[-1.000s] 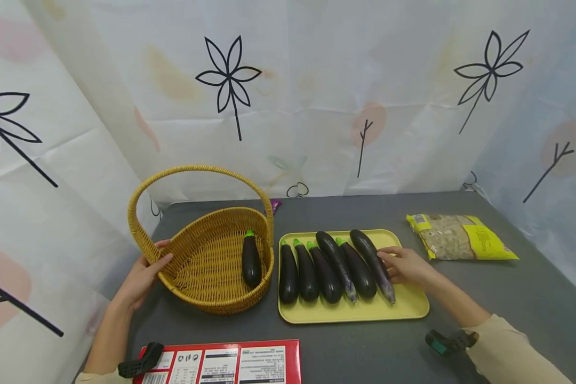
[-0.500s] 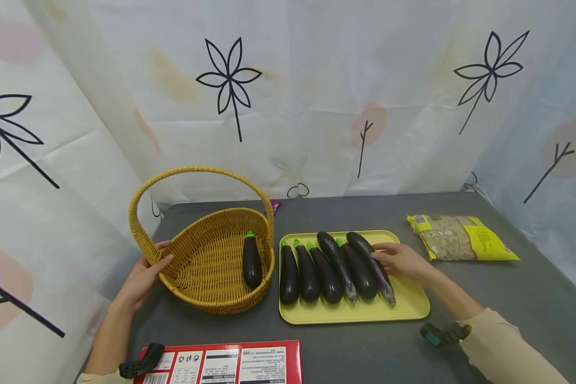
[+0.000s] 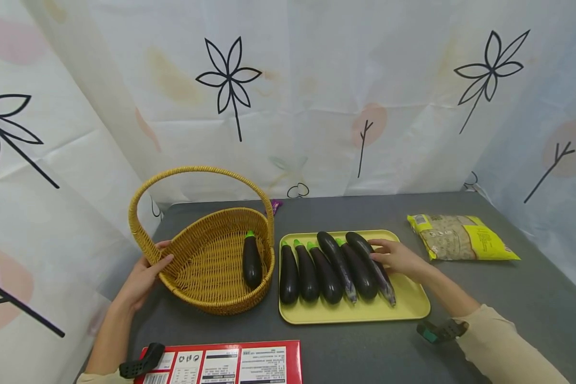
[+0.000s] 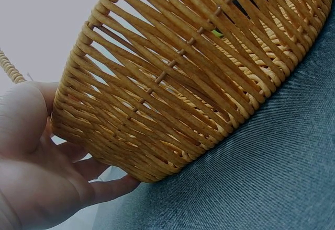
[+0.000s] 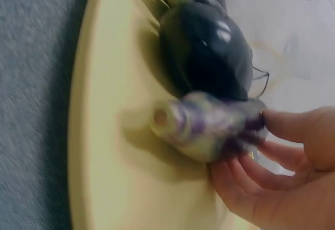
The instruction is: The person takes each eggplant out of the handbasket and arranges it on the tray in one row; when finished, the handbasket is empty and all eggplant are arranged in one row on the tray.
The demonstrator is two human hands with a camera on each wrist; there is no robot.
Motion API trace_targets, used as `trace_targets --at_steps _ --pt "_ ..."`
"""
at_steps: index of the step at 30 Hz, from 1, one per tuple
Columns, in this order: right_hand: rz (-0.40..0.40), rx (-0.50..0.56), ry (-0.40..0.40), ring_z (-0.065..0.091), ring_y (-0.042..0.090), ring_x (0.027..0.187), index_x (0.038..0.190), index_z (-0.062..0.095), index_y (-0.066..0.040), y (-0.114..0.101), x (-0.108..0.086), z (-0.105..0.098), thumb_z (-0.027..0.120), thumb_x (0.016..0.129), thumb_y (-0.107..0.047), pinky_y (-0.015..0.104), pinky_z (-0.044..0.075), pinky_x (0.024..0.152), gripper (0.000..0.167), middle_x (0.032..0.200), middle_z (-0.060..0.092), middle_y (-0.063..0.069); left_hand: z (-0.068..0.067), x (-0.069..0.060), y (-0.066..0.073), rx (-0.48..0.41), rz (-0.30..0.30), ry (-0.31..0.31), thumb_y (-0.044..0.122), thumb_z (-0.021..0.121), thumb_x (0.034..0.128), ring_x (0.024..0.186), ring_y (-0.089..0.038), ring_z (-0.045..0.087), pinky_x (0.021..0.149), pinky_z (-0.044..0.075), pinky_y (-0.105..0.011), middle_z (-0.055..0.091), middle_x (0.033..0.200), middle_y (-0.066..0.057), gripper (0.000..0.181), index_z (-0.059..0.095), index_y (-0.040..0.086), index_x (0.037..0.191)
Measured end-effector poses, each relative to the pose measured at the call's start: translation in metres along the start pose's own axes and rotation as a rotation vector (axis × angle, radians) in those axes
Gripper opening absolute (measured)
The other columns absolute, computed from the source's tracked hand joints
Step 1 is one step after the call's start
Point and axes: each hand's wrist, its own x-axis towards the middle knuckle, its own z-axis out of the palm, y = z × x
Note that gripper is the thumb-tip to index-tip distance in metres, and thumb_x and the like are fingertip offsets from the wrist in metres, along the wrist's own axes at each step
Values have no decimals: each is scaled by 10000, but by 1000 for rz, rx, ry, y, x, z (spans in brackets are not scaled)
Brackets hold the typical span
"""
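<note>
At the left, my left hand (image 3: 141, 280) holds the rim of a woven basket (image 3: 211, 306) with a tall handle. In the left wrist view its fingers reach under the basket's side (image 4: 157, 104). One eggplant (image 3: 252, 264) lies inside the basket. Several dark eggplants (image 3: 308, 274) lie side by side on a yellow tray (image 3: 410, 306). My right hand (image 3: 400, 260) grips the rightmost eggplant (image 3: 360, 244), thumb on one side and fingers on the other. The right wrist view shows that eggplant's pale purple stem end (image 5: 196, 123), blurred, over the tray.
A yellow plastic bag (image 3: 461, 237) of pale contents lies to the right, behind the tray. A red box (image 3: 221, 362) with printed labels is at the front edge. Behind the basket sits a small purple wrapper (image 3: 276, 206). Patterned white cloth (image 3: 317, 149) hangs around the grey table.
My right hand has shifted left on the rightmost eggplant, and that eggplant's far end has swung slightly left. My left hand and the basket have stayed put.
</note>
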Motion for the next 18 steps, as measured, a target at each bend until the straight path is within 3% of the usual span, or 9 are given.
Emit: trace_targets --at_steps 8,15,18 --pt "-20 -206 168 576 374 1008 1384 391 92 -6 1 11 588 956 -125 386 506 707 520 1212 514 322 0 -1 1 -24 2 -2 294 522 997 977 -90 575 758 478 -262 492 1194 6 565 273 65 1449" --pt "68 -154 66 518 399 1104 1442 280 84 -8 -1 9 526 1000 -192 425 499 760 576 1329 401 365 1 -1 2 -16 1 -1 302 517 998 990 -88 568 765 478 -267 467 1229 -40 570 268 64 1452" --pt "32 -190 82 548 388 1058 1426 303 97 -10 -1 10 542 989 -167 413 498 733 563 1270 457 361 1 -2 2 -17 3 -1 302 517 998 991 -90 568 765 477 -265 465 1231 -40 571 268 64 1453"
